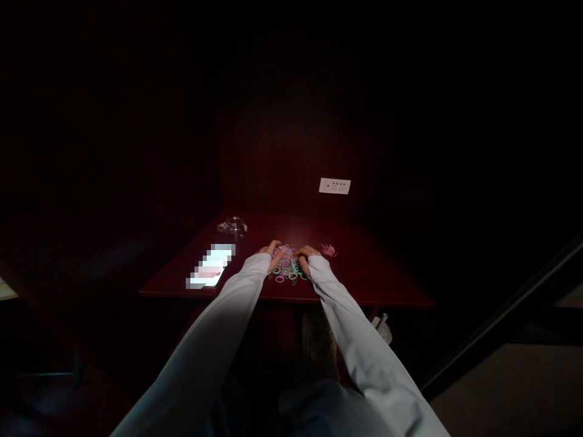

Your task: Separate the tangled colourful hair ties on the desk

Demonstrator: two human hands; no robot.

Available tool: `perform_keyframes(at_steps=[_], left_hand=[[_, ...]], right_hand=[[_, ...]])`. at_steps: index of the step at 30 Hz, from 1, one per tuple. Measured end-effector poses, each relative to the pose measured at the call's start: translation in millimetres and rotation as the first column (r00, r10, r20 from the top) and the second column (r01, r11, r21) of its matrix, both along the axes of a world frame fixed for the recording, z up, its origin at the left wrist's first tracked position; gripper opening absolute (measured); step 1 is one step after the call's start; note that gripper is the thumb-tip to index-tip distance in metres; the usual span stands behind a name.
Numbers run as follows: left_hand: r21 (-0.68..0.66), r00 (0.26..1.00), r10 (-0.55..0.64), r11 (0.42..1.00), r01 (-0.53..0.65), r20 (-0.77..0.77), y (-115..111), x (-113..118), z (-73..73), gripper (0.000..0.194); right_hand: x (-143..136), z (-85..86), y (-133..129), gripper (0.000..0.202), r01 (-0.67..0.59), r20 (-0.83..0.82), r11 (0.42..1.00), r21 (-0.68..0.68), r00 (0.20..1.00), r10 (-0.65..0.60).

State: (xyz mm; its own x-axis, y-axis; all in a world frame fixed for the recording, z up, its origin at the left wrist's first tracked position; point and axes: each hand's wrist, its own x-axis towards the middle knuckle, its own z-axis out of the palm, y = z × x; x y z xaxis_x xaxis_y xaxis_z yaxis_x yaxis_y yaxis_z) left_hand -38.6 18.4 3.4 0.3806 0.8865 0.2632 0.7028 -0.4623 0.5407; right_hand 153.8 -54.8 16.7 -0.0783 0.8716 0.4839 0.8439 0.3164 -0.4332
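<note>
A pile of small coloured rings [286, 267], pink, purple and green, lies near the front edge of the dark red table. My left hand [273, 252] rests at the left side of the pile, fingers apart and touching it. At the pile's right side is my right hand [306, 255], its fingers bent down onto the rings; whether it pinches any is too small to tell. A smaller bunch of pink rings [328, 250] sits just to the right of my right hand.
A lit phone or tablet [212, 267] lies on the table [378, 285] at the left. Behind it stands a clear glass container [235, 224] with small pink items beside it. A white socket panel [334, 186] is on the back wall.
</note>
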Motion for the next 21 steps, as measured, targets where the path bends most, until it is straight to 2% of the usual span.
perform_keyframes(at_steps=[3, 5, 9, 11, 15, 21], left_hand=[[0.025, 1.000, 0.000, 1.000, 0.000, -0.017, 1, -1, 0.2, 0.035], [0.059, 0.999, -0.023, 0.998, 0.025, -0.035, 2, -1, 1.3, 0.033], [0.165, 0.997, -0.018, 0.986, 0.031, -0.081, 5, -1, 1.0, 0.033], [0.166, 0.995, -0.011, 0.986, 0.027, -0.095, 5, -1, 0.1, 0.033], [0.132, 0.992, -0.006, 0.991, 0.022, -0.125, 2, 0, 2.3, 0.035], [0.127, 0.996, 0.034, 0.992, -0.023, -0.082, -3, 2, 4.3, 0.034]], right_hand=[[-5, 4.7, -8, 0.029, 0.067, 0.088, 0.997, 0.044, 0.994, -0.071], [-10, 7.3, -13, 0.027, 0.153, 0.136, 0.985, 0.076, 0.977, -0.162], [-27, 8.9, -16, 0.026, 0.358, 0.088, 0.927, 0.111, 0.926, -0.368], [-38, 8.7, -15, 0.027, 0.383, 0.035, 0.915, 0.126, 0.920, -0.390], [-52, 9.4, -12, 0.026, 0.398, 0.003, 0.915, 0.060, 0.917, -0.399], [-51, 11.1, -12, 0.025, 0.367, 0.018, 0.930, 0.020, 0.930, -0.367]])
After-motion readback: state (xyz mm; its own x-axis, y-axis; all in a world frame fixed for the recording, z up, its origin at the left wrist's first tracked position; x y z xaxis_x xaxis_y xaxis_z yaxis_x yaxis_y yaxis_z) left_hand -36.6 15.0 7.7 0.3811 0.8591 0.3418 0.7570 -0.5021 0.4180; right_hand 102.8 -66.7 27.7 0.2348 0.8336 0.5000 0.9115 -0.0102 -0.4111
